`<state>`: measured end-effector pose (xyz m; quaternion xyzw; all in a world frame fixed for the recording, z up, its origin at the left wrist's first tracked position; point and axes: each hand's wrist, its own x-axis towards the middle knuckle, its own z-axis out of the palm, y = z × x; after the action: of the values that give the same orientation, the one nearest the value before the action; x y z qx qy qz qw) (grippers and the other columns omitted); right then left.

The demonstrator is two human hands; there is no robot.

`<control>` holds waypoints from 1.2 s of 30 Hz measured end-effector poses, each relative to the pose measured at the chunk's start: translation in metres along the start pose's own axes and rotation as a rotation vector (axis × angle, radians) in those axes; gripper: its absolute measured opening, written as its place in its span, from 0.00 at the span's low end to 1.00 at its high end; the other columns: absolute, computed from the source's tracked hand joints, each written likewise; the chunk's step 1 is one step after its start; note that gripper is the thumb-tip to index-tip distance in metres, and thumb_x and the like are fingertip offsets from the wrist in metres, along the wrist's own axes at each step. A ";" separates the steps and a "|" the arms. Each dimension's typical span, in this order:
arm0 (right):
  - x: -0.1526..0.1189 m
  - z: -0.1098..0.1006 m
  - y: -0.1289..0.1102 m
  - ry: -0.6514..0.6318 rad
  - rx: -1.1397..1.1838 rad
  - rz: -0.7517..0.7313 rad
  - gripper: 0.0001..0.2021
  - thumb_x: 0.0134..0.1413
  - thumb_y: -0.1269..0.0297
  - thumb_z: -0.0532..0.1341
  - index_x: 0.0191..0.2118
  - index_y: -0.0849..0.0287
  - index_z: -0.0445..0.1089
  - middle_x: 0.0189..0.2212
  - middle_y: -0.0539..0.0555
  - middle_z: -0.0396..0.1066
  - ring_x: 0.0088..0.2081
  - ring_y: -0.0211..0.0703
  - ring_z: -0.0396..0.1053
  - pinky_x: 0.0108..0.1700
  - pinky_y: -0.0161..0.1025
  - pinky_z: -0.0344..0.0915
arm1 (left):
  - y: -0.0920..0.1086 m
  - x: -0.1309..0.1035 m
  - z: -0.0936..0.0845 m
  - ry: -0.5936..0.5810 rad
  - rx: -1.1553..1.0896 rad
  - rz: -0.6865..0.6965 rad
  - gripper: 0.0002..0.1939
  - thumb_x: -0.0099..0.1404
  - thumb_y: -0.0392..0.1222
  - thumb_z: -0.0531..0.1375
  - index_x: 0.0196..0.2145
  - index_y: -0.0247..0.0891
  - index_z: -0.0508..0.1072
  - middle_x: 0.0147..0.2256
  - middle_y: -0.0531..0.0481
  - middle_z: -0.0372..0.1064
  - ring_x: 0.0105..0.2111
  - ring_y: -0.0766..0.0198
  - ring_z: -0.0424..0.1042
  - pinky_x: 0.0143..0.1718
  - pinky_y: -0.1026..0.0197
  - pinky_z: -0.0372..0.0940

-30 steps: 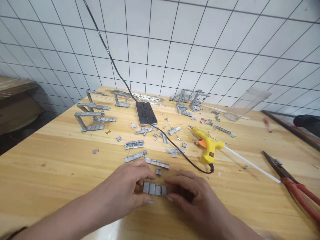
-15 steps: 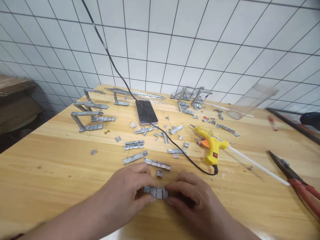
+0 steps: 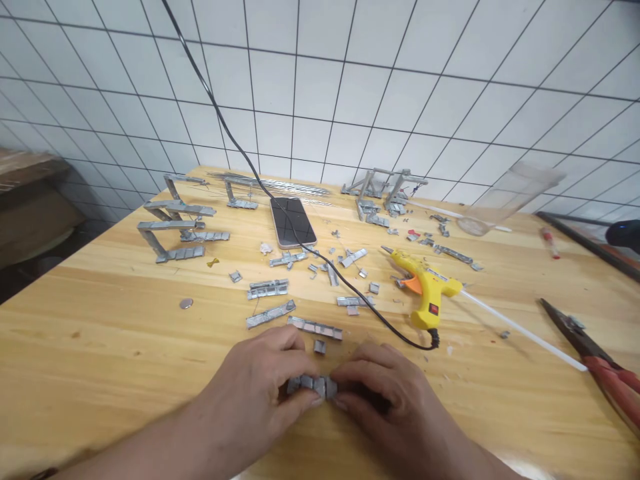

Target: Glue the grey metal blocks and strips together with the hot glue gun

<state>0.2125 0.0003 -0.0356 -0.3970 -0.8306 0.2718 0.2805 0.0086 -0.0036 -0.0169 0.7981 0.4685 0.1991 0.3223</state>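
Observation:
Between my two hands, low in the middle of the view, is a short grey segmented metal strip [image 3: 314, 384]. My left hand [image 3: 267, 380] pinches its left part between thumb and fingers. At the strip's right end, my right hand [image 3: 385, 390] grips the end segment with thumb and index finger. The fingers cover both ends of the strip. Just beyond my fingertips lies a small grey metal channel piece [image 3: 319, 347], and behind it a longer segmented strip [image 3: 316, 329]. Further left rest another strip [image 3: 271, 314] and a stacked pair of strips [image 3: 268, 289].
A yellow glue gun [image 3: 425, 287] lies right of centre, its black cable [image 3: 350, 288] crossing the table past a phone [image 3: 293, 223]. Red-handled snips [image 3: 590, 353] lie at right. Grey bracket frames [image 3: 173, 230] stand back left, more frames [image 3: 385, 193] back right. A clear container [image 3: 510, 200] lies beyond.
My left thumb and fingers have shifted slightly right along the strip, covering more of it. My right hand keeps its grip. The view has moved a little.

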 end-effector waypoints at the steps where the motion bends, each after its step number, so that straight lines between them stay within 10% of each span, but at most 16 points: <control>1: 0.000 0.000 0.000 -0.001 -0.001 -0.003 0.06 0.51 0.73 0.62 0.32 0.57 0.75 0.26 0.52 0.72 0.29 0.43 0.68 0.31 0.37 0.61 | 0.000 0.000 0.000 0.001 0.000 -0.004 0.06 0.59 0.35 0.60 0.31 0.43 0.76 0.31 0.54 0.66 0.33 0.65 0.66 0.32 0.65 0.59; 36: 0.004 -0.013 -0.010 -0.150 0.038 0.111 0.14 0.44 0.80 0.62 0.36 0.56 0.74 0.29 0.52 0.71 0.32 0.43 0.68 0.35 0.38 0.63 | 0.004 -0.001 -0.007 -0.020 0.011 -0.009 0.13 0.55 0.35 0.62 0.39 0.44 0.72 0.38 0.52 0.68 0.39 0.60 0.66 0.39 0.60 0.62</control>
<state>0.2142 0.0014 -0.0192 -0.4155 -0.8207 0.3314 0.2097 0.0065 -0.0031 -0.0087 0.7996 0.4702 0.1871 0.3232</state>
